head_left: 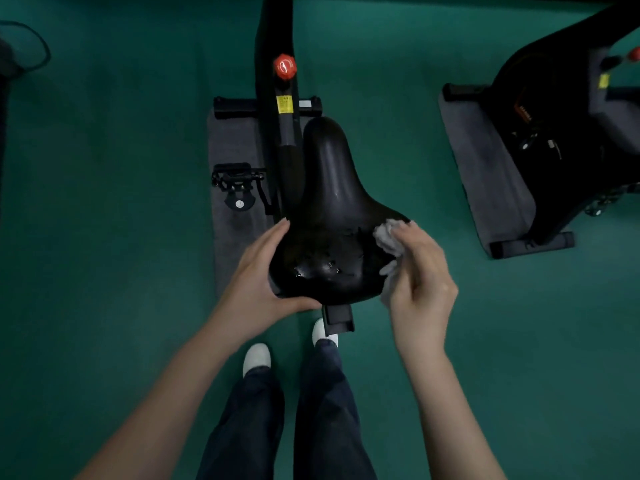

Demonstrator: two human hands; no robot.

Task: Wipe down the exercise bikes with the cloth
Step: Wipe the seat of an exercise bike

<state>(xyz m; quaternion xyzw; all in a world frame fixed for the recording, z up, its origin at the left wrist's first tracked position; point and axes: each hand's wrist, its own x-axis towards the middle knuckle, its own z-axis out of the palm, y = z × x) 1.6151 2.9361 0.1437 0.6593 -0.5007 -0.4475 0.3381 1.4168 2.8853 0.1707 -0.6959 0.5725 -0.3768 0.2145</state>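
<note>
The black saddle of an exercise bike fills the middle of the head view, its narrow nose pointing away from me. My left hand grips the saddle's rear left edge, fingers along the side and thumb under the back rim. My right hand holds a crumpled grey cloth against the saddle's rear right edge. The worn rear of the seat shows shiny patches. The bike's black frame with a red knob runs away from me.
A second black exercise bike stands on a grey mat at the right. The near bike also sits on a grey mat, with a pedal at its left. My legs and white shoes stand behind the saddle on green floor.
</note>
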